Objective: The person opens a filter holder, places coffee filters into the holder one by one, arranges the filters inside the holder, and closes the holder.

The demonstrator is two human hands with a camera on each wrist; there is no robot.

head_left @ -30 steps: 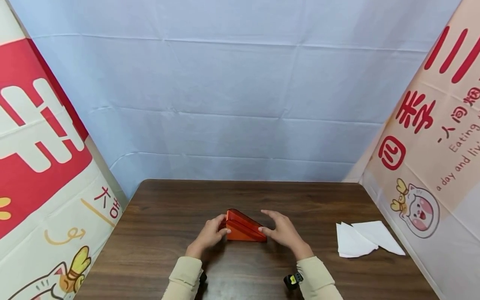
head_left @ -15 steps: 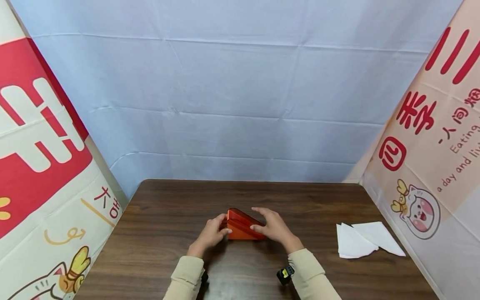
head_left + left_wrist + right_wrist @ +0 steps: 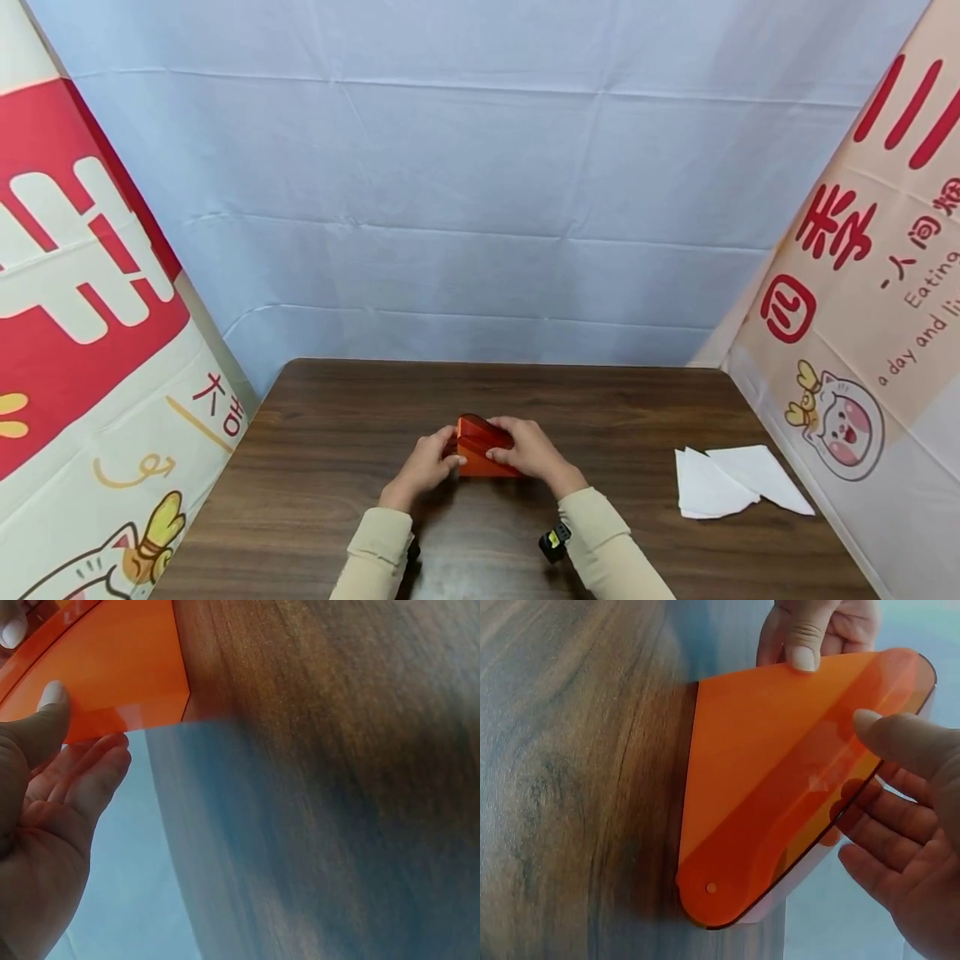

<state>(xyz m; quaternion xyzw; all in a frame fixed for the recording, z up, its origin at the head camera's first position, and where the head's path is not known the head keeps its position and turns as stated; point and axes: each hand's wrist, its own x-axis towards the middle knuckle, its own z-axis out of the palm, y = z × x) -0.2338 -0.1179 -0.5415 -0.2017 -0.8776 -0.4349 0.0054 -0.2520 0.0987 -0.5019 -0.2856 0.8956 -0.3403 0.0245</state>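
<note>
Pinching a translucent orange plastic wedge (image 3: 478,467) midway between side edges of the brown worktop (image 3: 360,404) are left hand (image 3: 424,465) and right hand (image 3: 529,450); white folded sheets (image 3: 712,487) lie near the right one, beside pink printed cloth (image 3: 832,337) reading “Eating”.

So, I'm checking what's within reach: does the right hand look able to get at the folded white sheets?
Probably yes: the folded white sheets lie off to the right hand's own side, with nothing standing between. It would likely have to leave the orange box first.
</note>
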